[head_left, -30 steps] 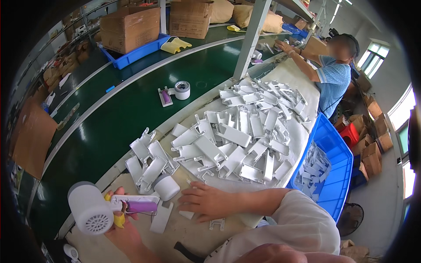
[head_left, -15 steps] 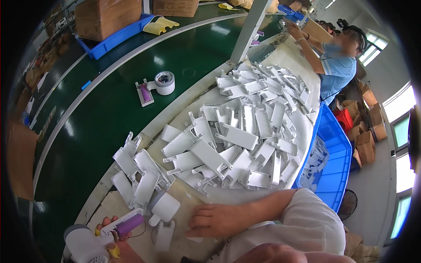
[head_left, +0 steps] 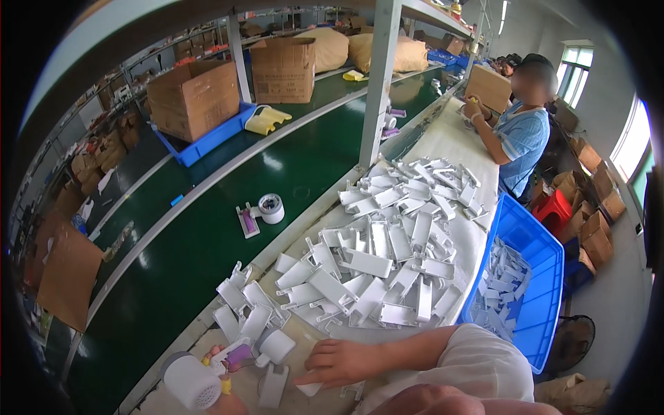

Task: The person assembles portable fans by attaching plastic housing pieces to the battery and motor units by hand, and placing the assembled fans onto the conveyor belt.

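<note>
My left hand [head_left: 225, 387], with yellow covers on its fingers, grips a white handheld device [head_left: 191, 382] with a round, perforated head. A purple cylindrical cell [head_left: 238, 356] lies in its open handle. My right hand [head_left: 340, 362] is low over the worktop, thumb and fingers closed on a white plastic piece [head_left: 310, 389], which is partly hidden below them. Between my hands are another white round-headed device [head_left: 275, 346] and a loose white cover [head_left: 273, 387]. Beyond them spreads a large heap of white plastic covers [head_left: 366, 263], with a smaller cluster [head_left: 252, 308] to its left.
A green conveyor belt [head_left: 173, 277] runs along the left, carrying a similar device [head_left: 270, 208]. A metal post [head_left: 379, 83] rises at its edge. To the right, a blue bin [head_left: 546, 297] holds more white parts. A co-worker [head_left: 526, 131] stands at the far right.
The view has tilted up, so the heap, belt and both hands appear lower in the picture or further right. The left hand still holds the device; the right stays beside the loose cover.
</note>
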`<state>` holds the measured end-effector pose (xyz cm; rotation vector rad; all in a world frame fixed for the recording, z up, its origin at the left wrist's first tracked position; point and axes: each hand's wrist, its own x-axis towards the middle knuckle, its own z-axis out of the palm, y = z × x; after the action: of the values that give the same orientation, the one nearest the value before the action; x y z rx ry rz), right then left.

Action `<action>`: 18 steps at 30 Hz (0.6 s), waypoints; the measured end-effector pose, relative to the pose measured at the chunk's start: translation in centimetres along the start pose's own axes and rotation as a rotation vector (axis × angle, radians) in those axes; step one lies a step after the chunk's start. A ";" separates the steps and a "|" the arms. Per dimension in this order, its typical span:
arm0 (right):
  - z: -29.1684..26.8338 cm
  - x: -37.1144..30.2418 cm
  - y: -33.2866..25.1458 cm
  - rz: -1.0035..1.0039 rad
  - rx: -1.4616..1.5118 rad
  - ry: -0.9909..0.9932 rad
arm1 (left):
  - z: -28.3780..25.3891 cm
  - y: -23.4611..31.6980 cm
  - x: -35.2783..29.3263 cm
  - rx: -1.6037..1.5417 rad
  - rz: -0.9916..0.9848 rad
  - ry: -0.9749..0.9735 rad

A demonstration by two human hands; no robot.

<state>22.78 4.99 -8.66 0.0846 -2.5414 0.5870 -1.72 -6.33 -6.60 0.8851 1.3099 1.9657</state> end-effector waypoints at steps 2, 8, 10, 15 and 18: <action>0.2 -0.2 -0.3 0.016 -0.037 0.015 | 0.9 0.7 -0.3 0.069 0.021 0.080; 0.9 -0.3 -0.7 0.148 -0.002 -0.005 | 2.7 1.8 -1.7 0.040 0.091 0.194; 1.0 -0.3 -0.5 -0.038 -0.173 0.099 | 3.3 2.5 -2.5 0.032 0.124 0.182; 1.1 -0.9 -1.4 -0.159 -0.085 -0.044 | 3.7 3.7 -3.5 0.074 0.182 0.158; 1.2 -0.6 -1.1 -0.223 -0.058 -0.144 | 3.5 3.4 -2.6 0.010 0.206 0.150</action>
<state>22.91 3.43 -9.46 0.3970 -2.6373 0.4335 2.25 -7.62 -2.87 0.9246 1.3583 2.2238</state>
